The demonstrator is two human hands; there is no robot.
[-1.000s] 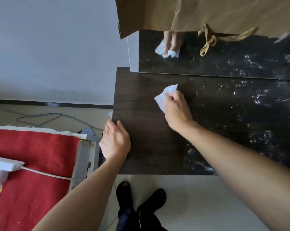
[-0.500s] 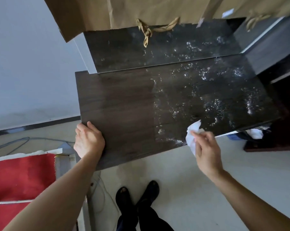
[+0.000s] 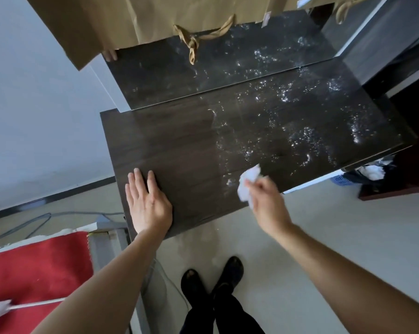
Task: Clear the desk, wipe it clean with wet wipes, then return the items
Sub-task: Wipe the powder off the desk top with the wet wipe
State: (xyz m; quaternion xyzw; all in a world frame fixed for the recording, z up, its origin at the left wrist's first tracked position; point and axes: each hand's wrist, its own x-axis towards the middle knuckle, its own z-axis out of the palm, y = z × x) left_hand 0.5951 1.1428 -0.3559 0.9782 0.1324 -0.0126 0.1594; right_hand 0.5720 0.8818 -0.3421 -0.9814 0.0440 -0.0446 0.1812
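Down at the bottom we've got our black shoes point(image 3: 213, 278) on the pale floor and a red cloth point(image 3: 35, 268) off to the near left. Moving up, the left hand point(image 3: 148, 206) lies flat with straight fingers on the near-left corner of the surface point(image 3: 179, 145). A second ago it was curled over the left edge, so it's now more of a brace. The right hand point(image 3: 266, 203) pinches the crumpled wet wipe point(image 3: 248, 182) right at the near edge, a bit right of the middle. A second ago that wipe was up around the middle of the left half, so we've swept it back toward us and to the right. Farther right the wood is covered in shiny wet streaks point(image 3: 300, 131), while the left half looks matte. We'd guess the wiping is close to done, and maybe the left part needs another pass. Putting things back looks still ahead. At the far end a brown paper bag point(image 3: 131, 20) hangs over the glossy back panel point(image 3: 227, 68).
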